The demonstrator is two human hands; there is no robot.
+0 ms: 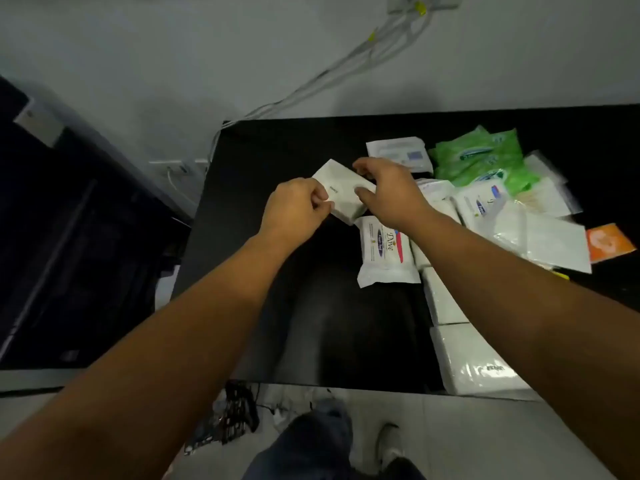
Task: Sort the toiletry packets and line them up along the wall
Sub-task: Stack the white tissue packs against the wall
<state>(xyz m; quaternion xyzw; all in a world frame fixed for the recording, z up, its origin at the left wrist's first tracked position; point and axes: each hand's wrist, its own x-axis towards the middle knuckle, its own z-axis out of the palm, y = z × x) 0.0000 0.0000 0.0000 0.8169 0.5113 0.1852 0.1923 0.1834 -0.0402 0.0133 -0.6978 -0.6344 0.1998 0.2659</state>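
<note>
Over the black table point(277, 150), both hands (left point(294, 209), right point(391, 192)) grip a white packet point(341, 188), its small label unreadable

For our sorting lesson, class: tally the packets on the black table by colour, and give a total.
White plastic-wrapped packets: at least 7, counting the held white packet between left hand and right hand
Green plastic packets: at least 3, overlapping
Orange flat packet: 1
Total: at least 11; the heap hides some.
</note>
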